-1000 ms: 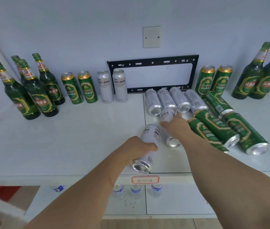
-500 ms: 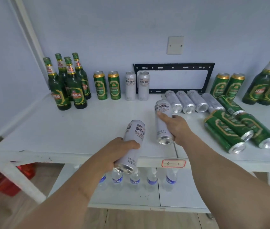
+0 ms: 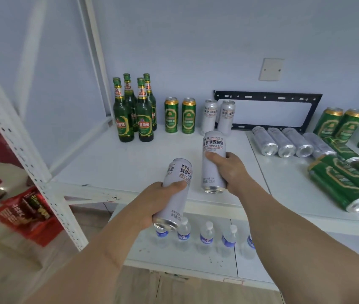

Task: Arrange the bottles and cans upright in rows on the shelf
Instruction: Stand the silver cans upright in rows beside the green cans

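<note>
- My left hand (image 3: 152, 202) is wrapped round a white can (image 3: 175, 191) at about 7 o'clock, tilted base-first toward me, carried clear of the shelf (image 3: 112, 170).
- My right hand (image 3: 229, 170) clasps another white can (image 3: 213, 161), nearly upright.
- Both seem bound for the standing white pair (image 3: 219, 116) at 12 o'clock, extending that row.

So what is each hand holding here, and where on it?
Each grips a white can around the middle of its body: left hand on the tilted can, right hand on the more upright can.
</note>
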